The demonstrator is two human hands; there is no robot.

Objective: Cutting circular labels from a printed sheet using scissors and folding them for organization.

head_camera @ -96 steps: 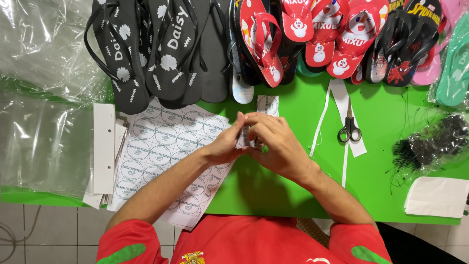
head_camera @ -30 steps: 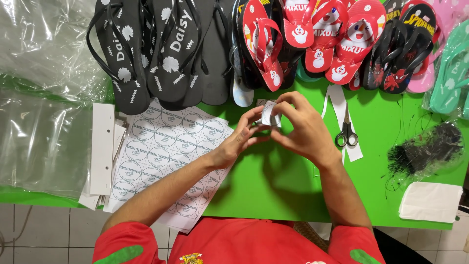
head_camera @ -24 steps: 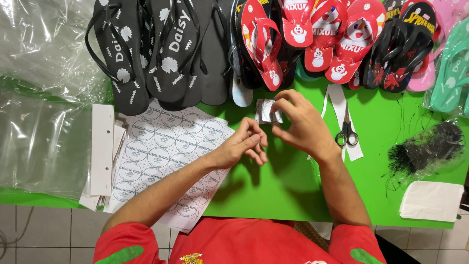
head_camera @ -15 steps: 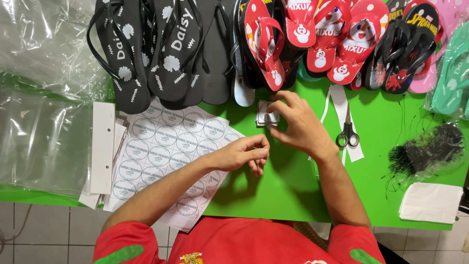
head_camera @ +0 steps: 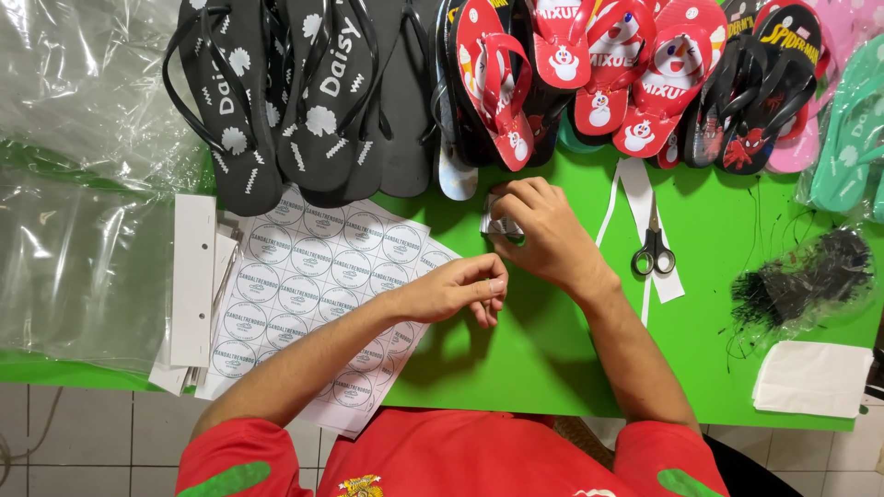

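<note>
Right hand on the tag, left hand drawn back

Plainly, the right hand (head_camera: 543, 235) lies palm down on the green table (head_camera: 516, 368), fingers curled over a small pale tag (head_camera: 497, 224) just below the toes of the red sandals (head_camera: 589, 74). Only the tag's left edge shows past the fingers, so whether it is gripped or merely pressed flat I cannot tell. Its long axis is hidden too.

The left hand (head_camera: 460, 287) sits near, lower and to the left, loosely curled with fingertips pinched together; whether anything is between them cannot be seen. It rests at the right edge of the sticker sheet (head_camera: 313, 276).

The right hand is the nearer one, already touching the tag, which lies up and right of the left hand.

Counted: one tag, one sticker sheet showing on top, one pair of scissors (head_camera: 653, 250) to the right on white strips (head_camera: 635, 193), one bundle of black ties (head_camera: 806, 276), and one white pad (head_camera: 810, 377).
</note>
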